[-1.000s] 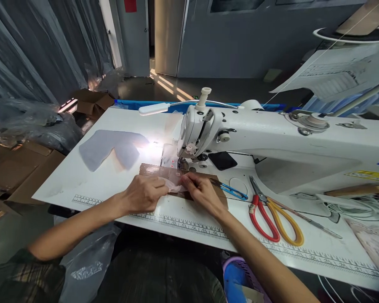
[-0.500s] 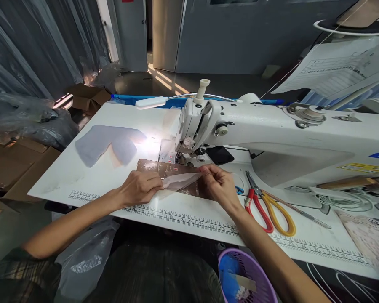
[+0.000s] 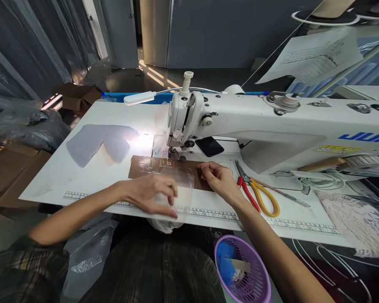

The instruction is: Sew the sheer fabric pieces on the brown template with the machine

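Observation:
My left hand (image 3: 153, 193) is over the front of the sewing table, thumb and fingers apart, holding nothing. Beneath and beside it lies a sheer white fabric piece (image 3: 185, 195), part of which droops over the table's front edge. My right hand (image 3: 219, 179) is closed, its fingertips pinched at the right part of a brown plate (image 3: 148, 164); what they hold is hidden. The plate lies flat in front of the needle area of a white sewing machine (image 3: 181, 122). Left of the machine, a grey-blue fabric piece (image 3: 97, 141) rests on the tabletop, lit by the lamp.
Red-and-yellow-handled scissors (image 3: 255, 191) lie right of my right hand. A dark phone-like slab (image 3: 210, 146) is under the machine arm. A printed ruler (image 3: 214, 214) runs along the front edge. A purple basket (image 3: 262, 261) stands below. Cardboard boxes (image 3: 15, 172) sit at left.
My left hand has let go of the sheer fabric and opened, moving right and toward me. The fabric, earlier stretched between both hands, now lies spread toward the table edge. The view has shifted right.

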Demonstrator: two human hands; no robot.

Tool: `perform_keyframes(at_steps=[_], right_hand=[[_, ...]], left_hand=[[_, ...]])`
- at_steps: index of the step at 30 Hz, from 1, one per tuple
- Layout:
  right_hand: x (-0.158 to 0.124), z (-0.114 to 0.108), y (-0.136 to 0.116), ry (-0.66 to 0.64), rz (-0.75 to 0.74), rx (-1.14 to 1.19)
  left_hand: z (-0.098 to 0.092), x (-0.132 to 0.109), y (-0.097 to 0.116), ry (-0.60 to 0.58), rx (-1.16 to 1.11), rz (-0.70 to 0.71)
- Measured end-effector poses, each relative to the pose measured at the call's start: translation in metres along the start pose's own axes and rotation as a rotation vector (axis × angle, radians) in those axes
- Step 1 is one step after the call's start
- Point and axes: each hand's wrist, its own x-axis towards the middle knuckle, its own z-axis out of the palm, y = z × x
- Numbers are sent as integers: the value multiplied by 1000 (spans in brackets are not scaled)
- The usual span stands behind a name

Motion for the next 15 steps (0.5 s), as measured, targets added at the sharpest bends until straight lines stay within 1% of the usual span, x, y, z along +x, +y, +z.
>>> perform_keyframes(at_steps=[2, 4, 6, 7, 9, 11, 13, 15], right_hand=[[-3, 0, -3, -15, -34, -21], [-5, 0, -4, -22, -83, -18], [-6, 0, -4, -17, -118, 21], [-6, 0, -3, -24, -125, 43], [-5, 4, -5, -96, -138, 69], [-2, 11, -9, -229, -189, 46], [2, 21, -17, -358, -261, -16], [6, 30, -23, -453, -310, -44]], left_hand=[[6, 18, -9, 91, 89, -125], [14, 32, -19, 162, 257, -246], [21, 38, -27, 165, 389, -295], [22, 38, -31, 170, 416, -293], [18, 33, -36, 220, 371, -265], [11, 23, -39, 298, 243, -259], [2, 13, -39, 355, 128, -302], [-5, 4, -40, 394, 79, -377]])
